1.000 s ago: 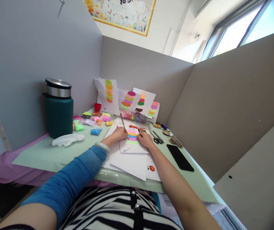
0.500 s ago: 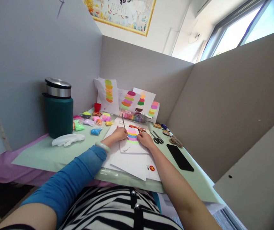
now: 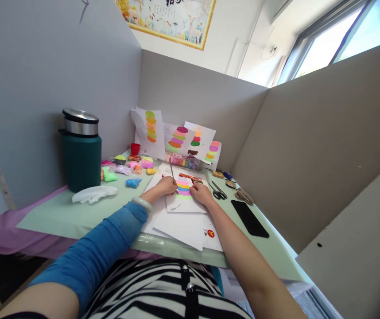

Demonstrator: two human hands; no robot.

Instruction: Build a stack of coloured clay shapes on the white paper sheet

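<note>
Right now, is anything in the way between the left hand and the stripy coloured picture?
Nothing visible stands between them: the left hand, holding a thin tool, is at the left edge of the stripy coloured picture.

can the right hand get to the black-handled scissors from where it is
Probably yes: the scissors lie on the table just right of the right hand, and nothing visible stands between them.

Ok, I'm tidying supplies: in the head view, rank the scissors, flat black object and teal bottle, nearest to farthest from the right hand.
1. Scissors, just right of the right hand.
2. Flat black object, farther right.
3. Teal bottle, over on the far left.
</note>
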